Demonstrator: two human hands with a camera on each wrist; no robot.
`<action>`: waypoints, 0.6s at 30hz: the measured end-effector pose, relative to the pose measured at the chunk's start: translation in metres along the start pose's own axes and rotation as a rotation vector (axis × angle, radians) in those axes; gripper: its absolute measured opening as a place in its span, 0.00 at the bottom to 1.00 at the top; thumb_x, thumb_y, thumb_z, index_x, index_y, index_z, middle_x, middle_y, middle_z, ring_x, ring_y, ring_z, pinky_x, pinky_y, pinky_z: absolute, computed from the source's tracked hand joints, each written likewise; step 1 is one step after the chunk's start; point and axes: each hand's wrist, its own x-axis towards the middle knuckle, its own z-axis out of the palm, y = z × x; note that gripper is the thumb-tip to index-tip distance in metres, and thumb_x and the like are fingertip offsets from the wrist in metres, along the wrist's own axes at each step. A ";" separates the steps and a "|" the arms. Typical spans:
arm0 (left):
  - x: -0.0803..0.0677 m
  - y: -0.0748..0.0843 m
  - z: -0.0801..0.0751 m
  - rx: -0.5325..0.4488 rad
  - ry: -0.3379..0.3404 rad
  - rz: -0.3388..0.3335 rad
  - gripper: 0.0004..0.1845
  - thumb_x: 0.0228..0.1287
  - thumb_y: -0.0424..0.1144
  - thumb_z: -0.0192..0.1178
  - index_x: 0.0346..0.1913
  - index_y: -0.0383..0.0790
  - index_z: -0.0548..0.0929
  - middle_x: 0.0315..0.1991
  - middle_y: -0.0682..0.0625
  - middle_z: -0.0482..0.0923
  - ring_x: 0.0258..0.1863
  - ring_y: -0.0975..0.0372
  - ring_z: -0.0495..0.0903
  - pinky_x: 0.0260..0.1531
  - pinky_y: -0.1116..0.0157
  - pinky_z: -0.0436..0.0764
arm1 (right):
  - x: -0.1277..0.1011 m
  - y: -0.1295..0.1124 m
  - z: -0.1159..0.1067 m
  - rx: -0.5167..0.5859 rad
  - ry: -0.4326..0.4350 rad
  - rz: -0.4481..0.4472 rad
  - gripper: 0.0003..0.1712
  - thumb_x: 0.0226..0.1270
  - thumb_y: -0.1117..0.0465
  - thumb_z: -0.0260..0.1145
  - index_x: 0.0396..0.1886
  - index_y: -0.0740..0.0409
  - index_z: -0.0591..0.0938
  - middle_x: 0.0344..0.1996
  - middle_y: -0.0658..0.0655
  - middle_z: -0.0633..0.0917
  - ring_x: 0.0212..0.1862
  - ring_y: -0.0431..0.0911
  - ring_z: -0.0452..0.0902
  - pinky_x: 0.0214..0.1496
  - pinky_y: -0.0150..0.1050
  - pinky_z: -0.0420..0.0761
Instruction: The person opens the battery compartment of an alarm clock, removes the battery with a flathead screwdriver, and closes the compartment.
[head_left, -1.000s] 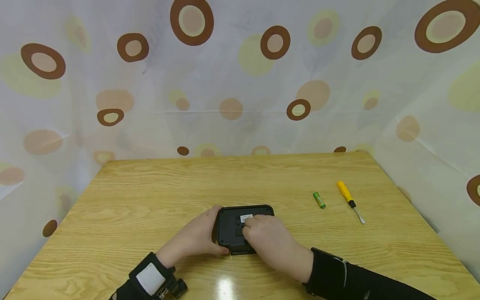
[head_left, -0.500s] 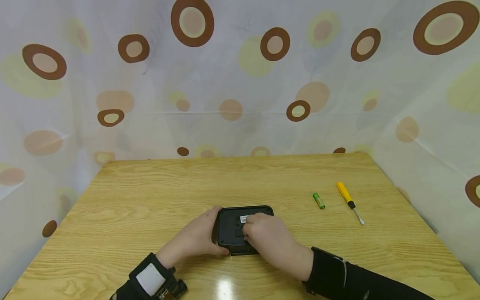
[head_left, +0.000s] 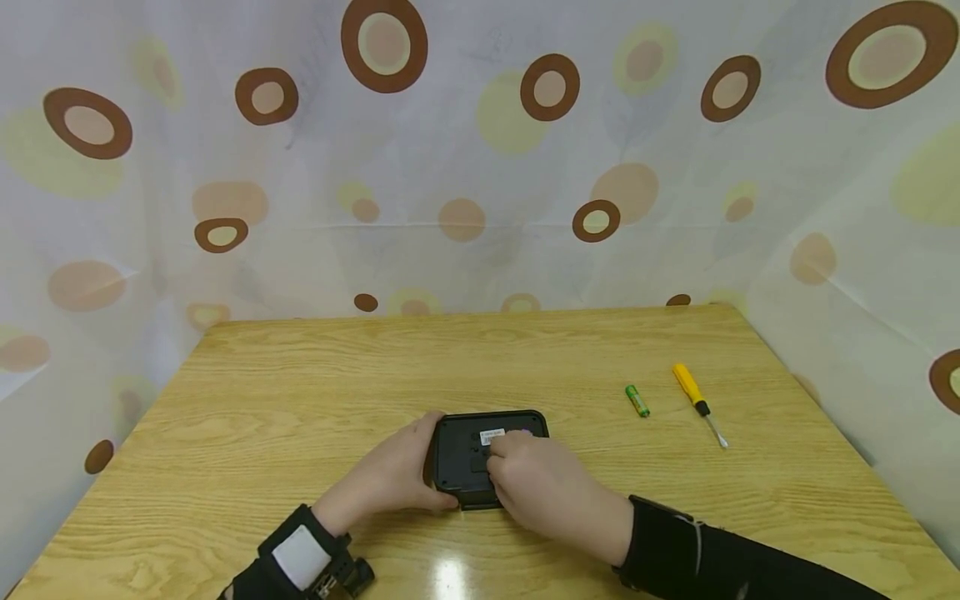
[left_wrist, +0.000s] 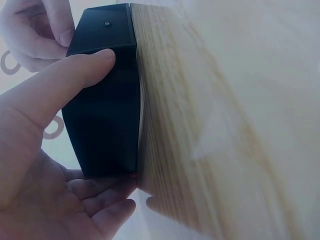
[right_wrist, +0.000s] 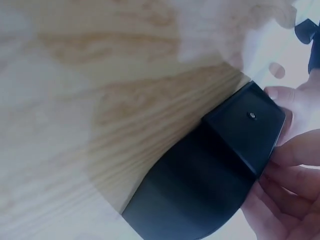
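A black plastic device (head_left: 457, 450) with rounded corners lies back up on the table, a white label (head_left: 491, 437) near its middle. My left hand (head_left: 401, 467) grips its left end, thumb on the near side and fingers round the far side. Over the right half of the back, my right hand (head_left: 538, 483) has its fingers curled down against the surface; I cannot tell what they pinch. A small purple spot (head_left: 527, 432) shows just beyond the right knuckles. In the left wrist view, a screw (left_wrist: 107, 24) sits in the device's near side.
A green battery (head_left: 637, 401) lies to the right of the device. Farther right is a yellow-handled screwdriver (head_left: 700, 404), its tip toward me. The wooden table (head_left: 315, 375) ends at a patterned cloth (head_left: 420, 258) at the back and sides.
The right hand has shifted slightly to the right and toward me, and the purple spot has come into view beyond its knuckles. The left hand and the device stay put.
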 end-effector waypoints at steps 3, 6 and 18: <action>0.000 -0.001 0.000 -0.002 0.000 0.003 0.60 0.44 0.44 0.87 0.77 0.27 0.63 0.64 0.36 0.79 0.57 0.52 0.81 0.58 0.49 0.80 | -0.001 -0.002 0.001 -0.026 0.014 -0.021 0.08 0.61 0.65 0.77 0.23 0.57 0.88 0.28 0.50 0.84 0.37 0.41 0.84 0.41 0.36 0.88; 0.000 -0.001 0.000 -0.004 -0.003 0.005 0.61 0.44 0.45 0.87 0.77 0.27 0.62 0.65 0.36 0.79 0.57 0.52 0.81 0.59 0.49 0.80 | -0.003 -0.002 0.002 -0.029 -0.008 -0.029 0.08 0.60 0.64 0.77 0.22 0.56 0.88 0.28 0.49 0.82 0.36 0.40 0.81 0.40 0.34 0.87; 0.001 0.000 -0.001 -0.022 -0.002 0.020 0.60 0.43 0.44 0.88 0.76 0.28 0.64 0.64 0.38 0.79 0.56 0.54 0.81 0.59 0.50 0.80 | -0.004 -0.004 0.004 -0.013 -0.065 -0.038 0.09 0.61 0.60 0.74 0.22 0.55 0.85 0.29 0.48 0.78 0.32 0.40 0.71 0.35 0.33 0.79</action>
